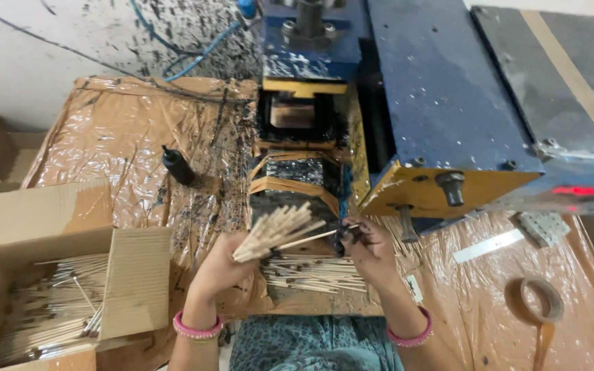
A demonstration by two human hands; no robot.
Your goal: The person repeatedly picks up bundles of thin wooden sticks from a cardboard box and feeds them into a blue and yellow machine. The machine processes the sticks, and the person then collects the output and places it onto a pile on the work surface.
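Observation:
My left hand (225, 264) grips a fanned bundle of thin wooden sticks (278, 230), their ends pointing up and right toward the machine. My right hand (369, 249), its fingertips stained black, pinches a single stick (314, 238) that reaches left into the bundle. Below both hands a flat pile of sticks (314, 273) lies on the work surface. Both wrists wear pink bangles.
A blue and yellow press machine (441, 103) with an ink-blackened block (295, 178) stands just beyond the hands. An open cardboard box of sticks (49, 309) sits at the left. A small black bottle (177, 165), a tape roll (541, 300) and a metal ruler (488, 246) lie on the plastic-covered table (118, 137).

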